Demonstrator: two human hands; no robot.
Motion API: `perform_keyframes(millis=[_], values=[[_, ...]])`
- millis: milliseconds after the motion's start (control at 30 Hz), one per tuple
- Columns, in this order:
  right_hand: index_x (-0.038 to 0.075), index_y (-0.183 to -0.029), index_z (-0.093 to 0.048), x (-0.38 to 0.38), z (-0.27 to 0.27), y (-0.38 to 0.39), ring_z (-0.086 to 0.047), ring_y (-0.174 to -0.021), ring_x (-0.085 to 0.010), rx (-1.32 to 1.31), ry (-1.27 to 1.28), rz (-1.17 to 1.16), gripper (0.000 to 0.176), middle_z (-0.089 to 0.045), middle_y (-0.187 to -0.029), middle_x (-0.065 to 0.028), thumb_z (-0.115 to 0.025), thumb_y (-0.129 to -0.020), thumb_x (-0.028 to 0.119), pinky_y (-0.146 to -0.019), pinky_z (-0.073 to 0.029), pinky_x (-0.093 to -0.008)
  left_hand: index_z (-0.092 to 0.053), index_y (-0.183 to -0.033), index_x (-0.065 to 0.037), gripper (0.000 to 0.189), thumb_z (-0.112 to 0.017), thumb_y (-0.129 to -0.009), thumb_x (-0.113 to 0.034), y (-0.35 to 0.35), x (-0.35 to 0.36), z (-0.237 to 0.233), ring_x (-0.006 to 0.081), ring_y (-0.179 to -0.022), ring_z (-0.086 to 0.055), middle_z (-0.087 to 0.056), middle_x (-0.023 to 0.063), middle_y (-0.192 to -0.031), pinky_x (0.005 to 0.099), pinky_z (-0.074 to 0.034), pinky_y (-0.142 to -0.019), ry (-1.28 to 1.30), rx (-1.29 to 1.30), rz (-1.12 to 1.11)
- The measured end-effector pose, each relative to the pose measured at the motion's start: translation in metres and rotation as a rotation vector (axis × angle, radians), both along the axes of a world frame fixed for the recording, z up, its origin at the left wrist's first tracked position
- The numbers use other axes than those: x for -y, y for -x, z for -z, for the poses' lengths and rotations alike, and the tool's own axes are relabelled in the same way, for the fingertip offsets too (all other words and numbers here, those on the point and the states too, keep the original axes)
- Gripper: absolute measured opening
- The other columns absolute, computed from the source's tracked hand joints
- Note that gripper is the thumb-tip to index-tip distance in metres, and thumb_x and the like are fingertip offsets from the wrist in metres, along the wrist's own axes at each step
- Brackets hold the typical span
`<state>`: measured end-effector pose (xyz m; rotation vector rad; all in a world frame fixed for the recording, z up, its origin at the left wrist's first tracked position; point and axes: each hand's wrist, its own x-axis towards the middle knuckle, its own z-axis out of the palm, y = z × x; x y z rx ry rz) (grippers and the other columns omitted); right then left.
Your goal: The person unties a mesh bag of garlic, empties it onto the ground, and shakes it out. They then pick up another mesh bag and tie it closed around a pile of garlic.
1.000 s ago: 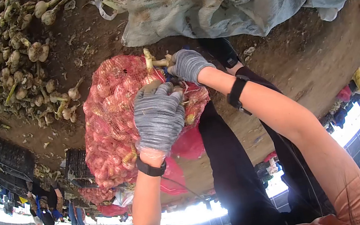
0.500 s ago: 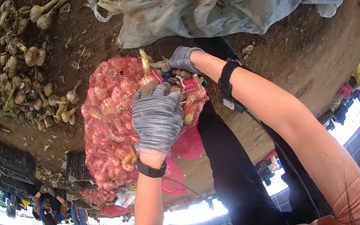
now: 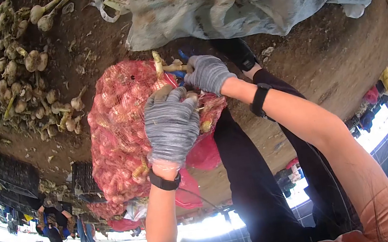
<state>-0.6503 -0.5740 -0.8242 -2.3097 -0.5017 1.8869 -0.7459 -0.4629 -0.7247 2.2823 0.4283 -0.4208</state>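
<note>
A red mesh bag (image 3: 116, 118) packed with garlic bulbs stands on the dirt floor. My left hand (image 3: 173, 124), in a grey striped glove, is closed on the bag's upper right side, its fingers curled over the netting. Just beyond it, my right hand (image 3: 209, 73), gloved alike, is closed at the bag's top edge. Bits of a blue object (image 3: 183, 55) show at its fingertips; I cannot tell what kind it is. Pale cut garlic stems (image 3: 158, 63) poke up beside the fingers. Loose red netting (image 3: 203, 154) hangs below my hands.
Garlic with stems lies in a heap (image 3: 8, 85) at the upper left. A grey woven sheet (image 3: 235, 1) spreads across the top. Black crates (image 3: 15, 174) stand at the left. My legs (image 3: 250, 178) are close on the right; other people (image 3: 88, 238) are in the background.
My right hand has turned and shifted slightly right and down, its wrist lower; more blue shows at its fingertips. My left hand keeps its hold on the bag, nearly in place.
</note>
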Motion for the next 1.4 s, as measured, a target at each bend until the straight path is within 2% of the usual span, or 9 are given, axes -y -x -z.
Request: perform_keyframes(millis=[133, 267, 367, 500, 667, 1000, 1133, 1200, 1400], values=[[0.003, -0.082, -0.062, 0.011, 0.005, 0.005, -0.06, -0.068, -0.0288, 0.131, -0.102, 0.137, 0.025, -0.061, -0.07, -0.0167, -0.066, -0.066, 0.021, -0.063, -0.047, -0.0357, -0.066, -0.081, -0.01, 0.015, -0.062, -0.067, -0.012, 0.002, 0.003, 0.005, 0.0272, -0.087, -0.055, -0.061, 0.0069, -0.087, 0.0403, -0.042, -0.079, -0.003, 0.021, 0.008], [0.0, -0.086, -0.064, 0.014, 0.03, 0.004, -0.059, -0.072, -0.0322, -0.248, 0.149, 0.481, 0.037, -0.062, -0.077, -0.0192, -0.064, -0.065, 0.029, -0.067, -0.046, -0.0355, -0.066, -0.081, -0.01, 0.014, -0.062, -0.068, -0.012, 0.001, 0.003, 0.004, 0.0279, -0.087, -0.055, -0.061, 0.0075, -0.086, 0.0408, -0.041, -0.079, -0.013, 0.014, 0.013], [0.001, -0.089, -0.065, -0.007, 0.044, 0.001, -0.06, -0.078, -0.0331, -0.167, 0.132, -0.127, 0.037, -0.063, -0.083, -0.0191, -0.061, -0.066, 0.03, -0.072, -0.047, -0.0361, -0.065, -0.08, -0.01, 0.013, -0.061, -0.068, -0.012, 0.001, 0.005, 0.01, 0.0283, -0.086, -0.055, -0.06, 0.0078, -0.086, 0.0411, -0.041, -0.079, -0.016, 0.02, 0.024], [-0.001, -0.085, -0.063, -0.038, 0.002, -0.028, -0.059, -0.08, -0.0359, -0.184, 0.008, -0.287, 0.037, -0.059, -0.085, -0.023, -0.056, -0.07, 0.032, -0.074, -0.047, -0.0386, -0.065, -0.079, -0.01, 0.012, -0.061, -0.068, -0.013, -0.001, 0.005, 0.007, 0.0283, -0.087, -0.055, -0.06, 0.0079, -0.085, 0.0415, -0.041, -0.08, -0.036, 0.002, 0.03], [0.006, -0.093, -0.063, 0.024, 0.045, 0.009, -0.059, -0.08, -0.036, -0.03, 0.005, -0.196, 0.031, -0.062, -0.089, -0.0174, -0.048, -0.077, 0.027, -0.074, -0.048, -0.0394, -0.065, -0.081, -0.011, 0.014, -0.061, -0.068, -0.014, -0.001, 0.005, 0.006, 0.0284, -0.089, -0.054, -0.061, 0.0079, -0.086, 0.0414, -0.041, -0.081, -0.023, 0.017, 0.008], [-0.001, -0.078, -0.062, 0.023, 0.02, 0.008, -0.057, -0.058, -0.024, -0.274, 0.033, 0.944, 0.035, -0.062, -0.073, -0.0142, -0.062, -0.072, 0.033, -0.058, -0.048, -0.0326, -0.065, -0.078, -0.01, 0.014, -0.055, -0.072, -0.015, 0.002, 0.01, 0.008, 0.0278, -0.097, -0.054, -0.061, 0.0087, -0.091, 0.042, -0.037, -0.088, -0.052, -0.033, 0.017], [-0.006, -0.078, -0.06, -0.001, 0.039, -0.005, -0.059, -0.059, -0.0253, -0.231, 0.285, 0.615, 0.047, -0.062, -0.077, -0.0145, -0.064, -0.072, 0.04, -0.059, -0.048, -0.0349, -0.065, -0.08, -0.01, 0.014, -0.054, -0.071, -0.015, 0.001, 0.012, 0.009, 0.0279, -0.097, -0.053, -0.061, 0.0091, -0.091, 0.0421, -0.037, -0.088, -0.045, -0.019, 0.021], [-0.002, -0.072, -0.061, -0.01, 0.045, -0.007, -0.054, -0.051, -0.0202, -0.177, 0.247, -0.075, 0.043, -0.058, -0.062, -0.0109, -0.067, -0.072, 0.041, -0.047, -0.043, -0.0335, -0.065, -0.08, -0.01, 0.015, -0.054, -0.071, -0.014, 0.001, 0.012, 0.009, 0.0278, -0.097, -0.053, -0.061, 0.0092, -0.091, 0.0418, -0.037, -0.088, -0.051, -0.022, 0.028], [-0.005, -0.071, -0.06, 0.017, 0.046, -0.008, -0.055, -0.051, -0.0232, -0.338, 0.169, 0.09, 0.04, -0.056, -0.057, -0.013, -0.056, -0.082, 0.033, -0.05, -0.044, -0.0371, -0.066, -0.081, -0.011, 0.013, -0.06, -0.068, -0.012, -0.001, 0.011, 0.007, 0.0277, -0.091, -0.054, -0.062, 0.0069, -0.091, 0.0407, -0.04, -0.083, -0.062, 0.006, 0.007]])
